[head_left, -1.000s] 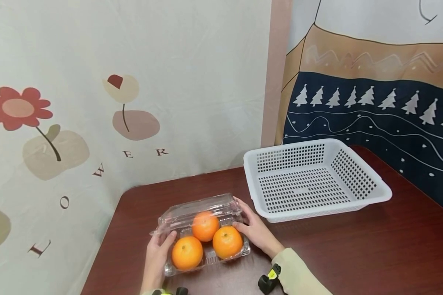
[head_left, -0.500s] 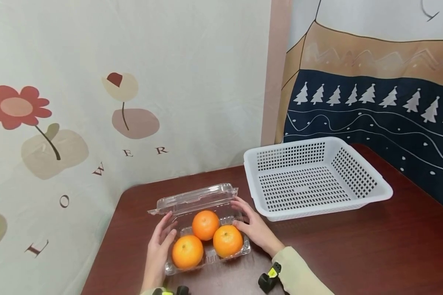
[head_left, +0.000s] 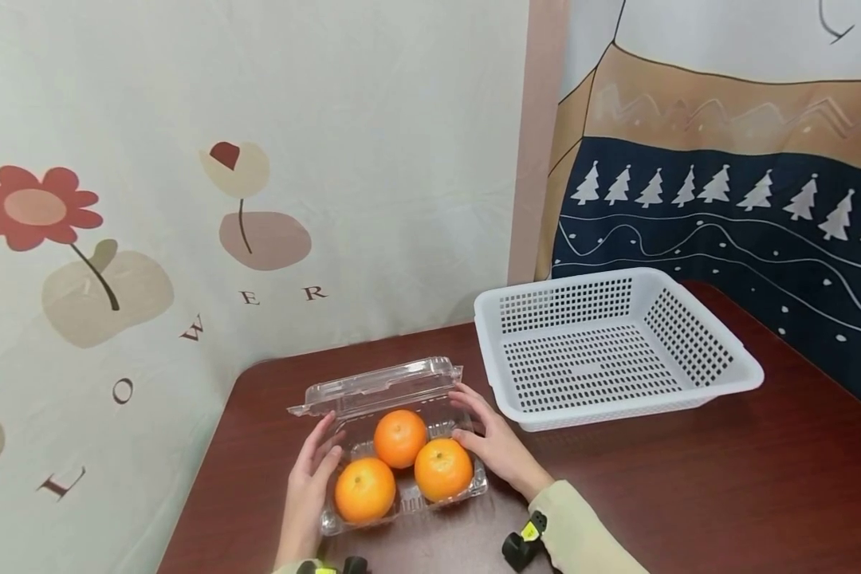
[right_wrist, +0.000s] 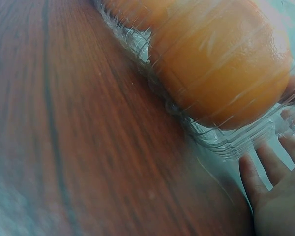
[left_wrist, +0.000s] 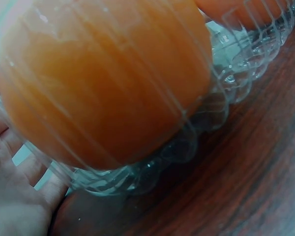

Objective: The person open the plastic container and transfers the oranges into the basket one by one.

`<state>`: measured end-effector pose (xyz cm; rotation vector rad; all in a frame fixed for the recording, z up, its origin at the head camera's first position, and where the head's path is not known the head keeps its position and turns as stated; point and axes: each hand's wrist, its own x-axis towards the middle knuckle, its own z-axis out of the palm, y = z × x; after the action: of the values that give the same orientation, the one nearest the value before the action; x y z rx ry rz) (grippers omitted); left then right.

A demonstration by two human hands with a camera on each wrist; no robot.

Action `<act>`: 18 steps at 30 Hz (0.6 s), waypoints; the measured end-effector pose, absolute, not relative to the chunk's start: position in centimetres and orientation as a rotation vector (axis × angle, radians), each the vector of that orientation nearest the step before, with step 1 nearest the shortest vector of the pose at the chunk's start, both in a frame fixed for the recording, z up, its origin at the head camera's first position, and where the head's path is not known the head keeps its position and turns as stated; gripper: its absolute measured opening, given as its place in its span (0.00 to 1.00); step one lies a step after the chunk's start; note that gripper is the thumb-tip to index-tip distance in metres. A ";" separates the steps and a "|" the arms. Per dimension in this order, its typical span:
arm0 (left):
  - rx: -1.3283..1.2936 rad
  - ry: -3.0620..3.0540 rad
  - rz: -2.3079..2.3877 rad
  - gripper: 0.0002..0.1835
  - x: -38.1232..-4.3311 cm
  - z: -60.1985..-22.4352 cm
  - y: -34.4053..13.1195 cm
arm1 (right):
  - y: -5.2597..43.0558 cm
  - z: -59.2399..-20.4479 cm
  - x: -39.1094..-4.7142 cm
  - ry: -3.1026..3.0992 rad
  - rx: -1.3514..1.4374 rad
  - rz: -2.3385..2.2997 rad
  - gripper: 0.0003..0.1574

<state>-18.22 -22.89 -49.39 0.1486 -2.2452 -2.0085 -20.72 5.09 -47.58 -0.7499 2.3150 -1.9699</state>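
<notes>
A clear plastic clamshell box (head_left: 411, 502) sits on the table in the head view, its lid (head_left: 383, 388) tipped back toward the wall. Three oranges lie inside: one at front left (head_left: 364, 490), one at the back (head_left: 399, 439), one at front right (head_left: 442, 470). My left hand (head_left: 307, 488) is at the box's left side, fingers extended and spread. On the opposite side, my right hand (head_left: 504, 448) rests against the box with its thumb at the rim. Both wrist views show spread fingers along the ribbed plastic walls, close to an orange (left_wrist: 103, 88).
A white perforated basket (head_left: 505, 399) stands at the back right of the dark red wooden table (head_left: 653, 478), near the right hand. Printed curtains (head_left: 402, 159) hang behind the table. Black wrist devices (head_left: 522, 546) with yellow labels sit at the sleeves.
The lid has swung up and back, away from the oranges. My left fingers have come off its edge and opened out; the right hand has hardly moved. The last half second shows almost no motion.
</notes>
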 end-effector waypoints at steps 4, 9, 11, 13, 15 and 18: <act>0.151 -2.267 -2.000 0.25 -18.2 -49.3 -23.0 | 5.1 -47.5 -20.8 2.298 -0.766 -1.979 0.36; 0.132 -2.273 -1.992 0.25 -18.3 -49.2 -22.9 | 5.1 -47.4 -20.9 2.245 -0.742 -1.997 0.39; 0.134 -2.282 -1.989 0.25 -18.3 -49.2 -22.9 | 5.2 -47.4 -20.9 2.238 -0.719 -1.993 0.39; 0.130 -2.284 -1.989 0.25 -18.3 -49.2 -22.9 | 5.2 -47.4 -20.9 2.240 -0.710 -1.988 0.40; 0.123 -2.280 -1.994 0.25 -18.3 -49.1 -22.8 | 5.2 -47.5 -20.9 2.244 -0.713 -1.986 0.40; 0.109 -2.266 -2.012 0.26 -18.2 -49.0 -22.8 | 5.2 -47.6 -20.9 2.252 -0.724 -1.981 0.39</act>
<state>-18.23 -22.76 -49.04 0.1094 -2.2661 -2.0115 -20.89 5.17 -47.56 -0.7242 2.2518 -1.9814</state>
